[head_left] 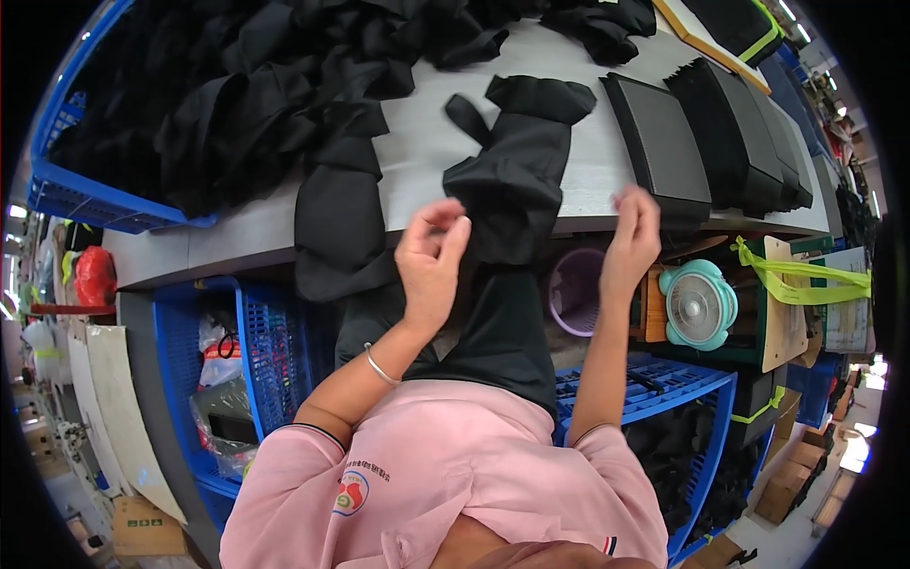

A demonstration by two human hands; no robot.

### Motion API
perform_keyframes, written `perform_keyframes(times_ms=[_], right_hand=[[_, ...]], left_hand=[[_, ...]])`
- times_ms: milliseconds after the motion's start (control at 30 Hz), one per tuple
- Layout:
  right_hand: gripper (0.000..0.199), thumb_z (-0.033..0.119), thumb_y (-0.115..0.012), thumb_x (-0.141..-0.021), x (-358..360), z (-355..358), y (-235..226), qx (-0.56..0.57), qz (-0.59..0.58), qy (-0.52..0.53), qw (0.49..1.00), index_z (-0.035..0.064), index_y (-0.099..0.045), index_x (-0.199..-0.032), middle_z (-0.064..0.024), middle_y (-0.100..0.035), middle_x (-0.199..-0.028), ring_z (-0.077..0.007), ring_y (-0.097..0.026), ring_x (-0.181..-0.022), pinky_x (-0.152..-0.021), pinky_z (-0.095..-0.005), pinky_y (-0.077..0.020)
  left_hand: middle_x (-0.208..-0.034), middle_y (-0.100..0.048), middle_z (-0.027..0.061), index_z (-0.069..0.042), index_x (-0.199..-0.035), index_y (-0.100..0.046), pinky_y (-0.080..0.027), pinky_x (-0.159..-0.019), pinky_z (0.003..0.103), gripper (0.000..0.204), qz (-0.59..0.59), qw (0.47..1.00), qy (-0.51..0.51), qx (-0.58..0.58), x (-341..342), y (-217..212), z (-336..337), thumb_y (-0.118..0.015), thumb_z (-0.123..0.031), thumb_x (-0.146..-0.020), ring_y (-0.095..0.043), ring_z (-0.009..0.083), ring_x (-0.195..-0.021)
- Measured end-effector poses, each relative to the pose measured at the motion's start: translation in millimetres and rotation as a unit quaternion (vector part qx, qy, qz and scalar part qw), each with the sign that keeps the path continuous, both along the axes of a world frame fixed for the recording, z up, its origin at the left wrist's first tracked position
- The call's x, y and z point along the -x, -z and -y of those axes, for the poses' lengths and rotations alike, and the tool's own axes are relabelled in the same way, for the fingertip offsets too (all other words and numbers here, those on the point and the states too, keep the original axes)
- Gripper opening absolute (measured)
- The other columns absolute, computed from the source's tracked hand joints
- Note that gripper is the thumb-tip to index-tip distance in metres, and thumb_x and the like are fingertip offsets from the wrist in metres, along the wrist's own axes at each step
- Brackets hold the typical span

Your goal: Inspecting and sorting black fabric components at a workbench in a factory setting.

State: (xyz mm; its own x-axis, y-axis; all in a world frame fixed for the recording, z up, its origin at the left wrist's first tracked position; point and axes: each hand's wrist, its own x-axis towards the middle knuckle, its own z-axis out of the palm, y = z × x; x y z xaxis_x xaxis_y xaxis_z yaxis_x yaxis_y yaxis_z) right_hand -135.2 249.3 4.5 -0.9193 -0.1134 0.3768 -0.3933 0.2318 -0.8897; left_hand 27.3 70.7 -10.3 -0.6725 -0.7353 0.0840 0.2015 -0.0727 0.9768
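A black fabric piece (pixel 517 171) lies crumpled on the grey table in front of me, draping over its near edge. A short strap (pixel 466 119) sticks out at its upper left, a little blurred. My left hand (pixel 431 266) is just left of the piece's lower part, fingers loosely curled, the thumb apart from them and nothing held. Off to the right, by the table edge, my right hand (pixel 632 248) is raised with bent fingers. Motion smears its fingertips. Another black fabric piece (pixel 339 223) hangs over the edge to the left.
Black fabric pieces (pixel 256 104) are heaped at the far left by a blue crate (pixel 104 194). Stacked black panels (pixel 664 142) stand at right on the table (pixel 417 123). Below are a purple bin (pixel 574 294), a small teal fan (pixel 699 305) and blue baskets (pixel 270 346).
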Motion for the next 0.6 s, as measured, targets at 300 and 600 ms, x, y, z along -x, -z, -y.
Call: perform_keyframes(times_ms=[300, 600], right_hand=[[0.042, 0.005, -0.071, -0.09, -33.2, 42.8, 12.4, 0.14, 0.244, -0.182, 0.942, -0.0047, -0.059, -0.129, -0.0088, -0.067, -0.116, -0.0139, -0.063, -0.103, -0.093, -0.0256, -0.0484], [0.022, 0.002, -0.065, -0.082, -9.1, 44.2, 32.7, 0.223, 0.273, -0.127, 0.927, 0.0038, -0.064, -0.105, 0.0004, -0.065, -0.085, -0.004, -0.055, -0.07, -0.056, -0.0189, -0.0385]], left_hand=[[-0.125, -0.055, 0.0092, -0.002, -0.14, -0.047, -0.041, -0.099, 0.029, 0.053, -0.06, 0.987, 0.071, -0.129, 57.0, 5.2, 25.5, -0.067, -0.024, -0.096, -0.054, 0.0136, -0.11], [-0.116, -0.065, 0.0028, -0.004, -0.13, -0.054, -0.047, -0.069, 0.021, 0.042, -0.11, 0.846, 0.375, -0.363, 57.7, 7.5, 25.8, -0.068, -0.024, -0.094, -0.058, 0.004, -0.086]])
